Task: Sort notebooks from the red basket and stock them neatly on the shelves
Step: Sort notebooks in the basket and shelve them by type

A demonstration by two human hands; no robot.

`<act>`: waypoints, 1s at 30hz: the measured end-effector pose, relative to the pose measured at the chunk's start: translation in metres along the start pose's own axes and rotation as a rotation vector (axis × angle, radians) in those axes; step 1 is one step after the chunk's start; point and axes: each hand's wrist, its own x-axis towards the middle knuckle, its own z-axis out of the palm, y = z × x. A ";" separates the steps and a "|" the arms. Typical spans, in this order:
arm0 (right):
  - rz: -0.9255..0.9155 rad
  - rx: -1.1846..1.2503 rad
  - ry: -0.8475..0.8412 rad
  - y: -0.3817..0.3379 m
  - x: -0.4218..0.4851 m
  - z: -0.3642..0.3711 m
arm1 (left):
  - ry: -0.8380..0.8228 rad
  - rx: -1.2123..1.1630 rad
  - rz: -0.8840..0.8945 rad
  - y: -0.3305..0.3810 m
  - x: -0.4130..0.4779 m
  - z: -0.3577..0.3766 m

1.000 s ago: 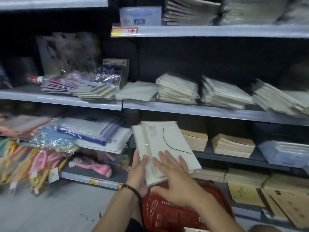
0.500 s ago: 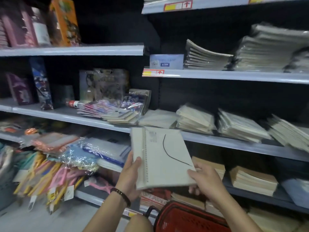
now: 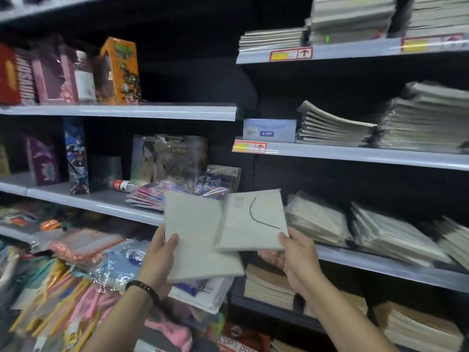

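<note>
Notebooks, two, held up mid-frame. The plain notebook (image 3: 198,237) is pinched by the left hand (image 3: 160,260), thumb on cover. The curve-marked notebook (image 3: 256,222) sits at its 2 o'clock, edges overlapping, its lower corner gripped by the right hand (image 3: 291,260). Wrapped stacks (image 3: 314,219) lie on the shelf (image 3: 380,265) at 3 o'clock.

I see the plain notebook (image 3: 198,237) as unmarked greyish white. The curve-marked notebook (image 3: 256,222) is white with one thin black curve and a small grey printed patch. The shelf rail (image 3: 152,111) is light grey against a black back panel (image 3: 355,189). The price label (image 3: 250,147) is red and yellow with a red arrow. The box (image 3: 121,69) is orange with green cartoon figures. The lower stack (image 3: 269,288) is kraft brown, and the bracelet (image 3: 142,288) is black.
</note>
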 end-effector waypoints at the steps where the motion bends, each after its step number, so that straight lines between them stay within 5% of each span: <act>1: -0.001 0.002 0.024 0.000 0.015 0.008 | 0.010 0.023 0.016 0.003 0.006 -0.004; 16: 0.161 -0.313 0.138 0.021 0.154 0.025 | 0.033 -0.077 -0.129 0.009 0.074 -0.027; 24: 0.075 -0.910 0.103 0.007 0.133 0.024 | -0.010 -0.126 -0.151 0.005 0.085 -0.004; 27: -0.217 -1.335 0.195 0.004 0.114 0.026 | -0.030 -0.107 -0.138 0.008 0.084 0.011; 30: -0.710 -1.373 0.115 -0.001 0.083 0.031 | -0.046 -0.128 -0.119 0.013 0.079 0.036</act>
